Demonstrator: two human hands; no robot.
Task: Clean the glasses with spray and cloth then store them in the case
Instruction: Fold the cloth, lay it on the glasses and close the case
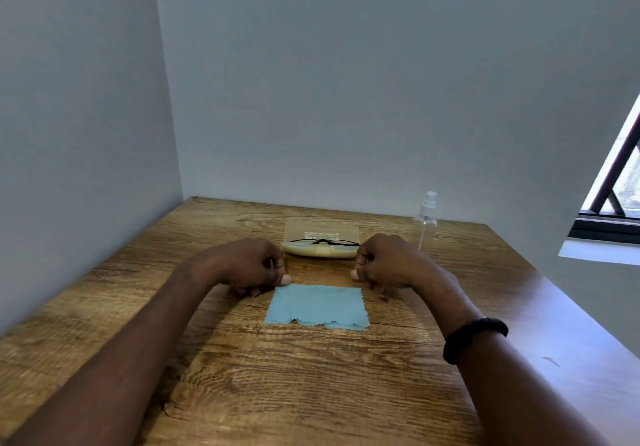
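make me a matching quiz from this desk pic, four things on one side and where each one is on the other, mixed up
Things:
1. cloth
2. glasses
3. spray bottle
4. black band

Places:
A. standing at the back right of the table
B. around the right wrist
C. flat on the table between the two hands
D. lying in the open case

Pairs: 1-C, 2-D, 3-A, 4-B
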